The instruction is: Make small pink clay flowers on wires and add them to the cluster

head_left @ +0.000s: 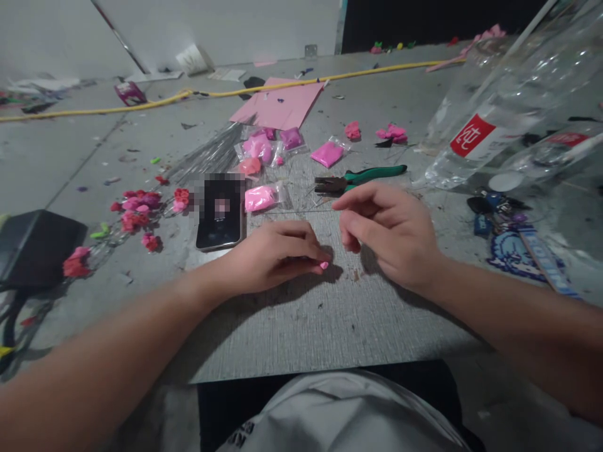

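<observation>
My left hand (pixel 277 254) rests low over the grey board, thumb and forefinger pinched on a small pink piece of modelling clay (pixel 324 265). To its right, my right hand (pixel 391 232) hovers with loosely bent fingers, its forefinger and thumb slightly apart; I see nothing held there. Just beyond the right hand lie green-handled pliers (pixel 353 179), jaws pointing left. A phone (pixel 220 213) lies face up left of my left hand. Beside the phone is a clear packet of pink clay (pixel 261 198), and several more packets, including a bright pink one (pixel 327 152), lie farther back.
Clay flowers (pixel 139 207) on wires sit at left, near a dark box-like object (pixel 40 248). Clear plastic bottles (pixel 499 119) and keys with charms (pixel 513 245) are at right. A yellow cable (pixel 264 91) runs across the back, over pink sheets (pixel 282 107).
</observation>
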`<state>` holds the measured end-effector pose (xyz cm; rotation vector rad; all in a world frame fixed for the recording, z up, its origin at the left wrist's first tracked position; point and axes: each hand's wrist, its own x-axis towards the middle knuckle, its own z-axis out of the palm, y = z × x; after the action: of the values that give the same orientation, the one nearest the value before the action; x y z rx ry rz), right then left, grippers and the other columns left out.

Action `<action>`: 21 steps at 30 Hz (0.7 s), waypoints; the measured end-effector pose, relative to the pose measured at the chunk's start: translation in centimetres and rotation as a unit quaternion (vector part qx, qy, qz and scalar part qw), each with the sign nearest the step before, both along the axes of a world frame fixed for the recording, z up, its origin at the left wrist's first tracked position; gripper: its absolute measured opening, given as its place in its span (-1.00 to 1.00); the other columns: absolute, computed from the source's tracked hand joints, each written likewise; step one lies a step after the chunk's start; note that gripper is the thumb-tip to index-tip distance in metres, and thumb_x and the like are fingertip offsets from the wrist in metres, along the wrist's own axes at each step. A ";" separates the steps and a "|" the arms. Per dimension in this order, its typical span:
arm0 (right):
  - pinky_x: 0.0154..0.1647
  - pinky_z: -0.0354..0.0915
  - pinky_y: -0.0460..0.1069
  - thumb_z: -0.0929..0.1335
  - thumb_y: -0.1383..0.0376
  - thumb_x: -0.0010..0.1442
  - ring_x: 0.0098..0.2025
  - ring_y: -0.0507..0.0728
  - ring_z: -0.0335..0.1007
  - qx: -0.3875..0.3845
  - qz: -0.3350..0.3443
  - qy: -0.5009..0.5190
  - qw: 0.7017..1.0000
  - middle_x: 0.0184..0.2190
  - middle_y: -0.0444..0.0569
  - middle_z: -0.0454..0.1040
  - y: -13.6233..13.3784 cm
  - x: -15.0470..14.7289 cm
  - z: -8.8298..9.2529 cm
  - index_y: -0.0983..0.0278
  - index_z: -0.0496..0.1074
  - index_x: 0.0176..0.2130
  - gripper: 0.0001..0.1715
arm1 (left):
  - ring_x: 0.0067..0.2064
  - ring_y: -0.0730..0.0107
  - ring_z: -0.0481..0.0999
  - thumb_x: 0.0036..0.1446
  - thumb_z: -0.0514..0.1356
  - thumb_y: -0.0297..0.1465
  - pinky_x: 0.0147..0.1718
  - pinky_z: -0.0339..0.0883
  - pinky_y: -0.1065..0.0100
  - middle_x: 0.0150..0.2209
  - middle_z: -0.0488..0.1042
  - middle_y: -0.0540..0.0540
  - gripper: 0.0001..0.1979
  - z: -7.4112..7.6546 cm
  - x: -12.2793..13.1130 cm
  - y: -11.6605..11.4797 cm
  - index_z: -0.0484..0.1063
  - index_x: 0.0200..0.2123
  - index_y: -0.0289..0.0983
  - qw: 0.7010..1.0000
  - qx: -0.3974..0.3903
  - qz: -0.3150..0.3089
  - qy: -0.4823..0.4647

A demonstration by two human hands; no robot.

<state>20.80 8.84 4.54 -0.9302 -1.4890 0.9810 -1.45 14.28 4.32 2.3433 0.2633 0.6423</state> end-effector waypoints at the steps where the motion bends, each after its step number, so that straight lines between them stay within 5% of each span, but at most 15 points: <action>1: -0.52 0.42 -0.06 0.45 0.19 0.36 -0.52 0.02 0.43 -0.006 -0.003 0.000 1.000 -0.52 -0.18 0.46 0.3 0.0 0.0 0.17 0.50 -0.18 -0.88 | -0.21 0.33 0.60 0.35 0.28 -0.43 -0.22 0.45 0.38 -0.26 0.58 -0.16 -0.83 -0.3 0.0 0.1 0.68 -0.08 -0.25 1.000 0.012 0.007 0.023; 12: -0.51 0.35 -0.12 0.46 0.26 0.31 -0.52 -0.04 0.38 -0.043 0.001 0.012 0.999 -0.52 -0.21 0.45 0.9 -0.1 -0.4 0.27 0.50 -0.20 -0.88 | -0.06 0.18 0.60 0.44 0.09 -0.41 -0.07 0.49 0.26 -0.02 0.57 -0.29 -0.63 -0.1 -0.7 -0.2 0.55 0.19 -0.28 0.978 0.134 -0.013 0.161; 21: -0.53 0.31 -0.11 0.43 0.30 0.31 -0.55 -0.04 0.37 -0.058 -0.025 0.007 0.998 -0.53 -0.20 0.46 1.4 0.0 -0.3 0.29 0.48 -0.23 -0.91 | -0.18 0.21 0.56 0.38 0.18 -0.34 -0.17 0.44 0.22 -0.16 0.59 -0.22 -0.73 -0.4 -1.4 1.8 0.67 -0.03 -0.27 0.968 0.139 0.177 0.113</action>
<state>20.79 10.24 4.19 -1.0379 -1.4025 1.0430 -2.85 16.13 3.94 2.6696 0.7534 0.6076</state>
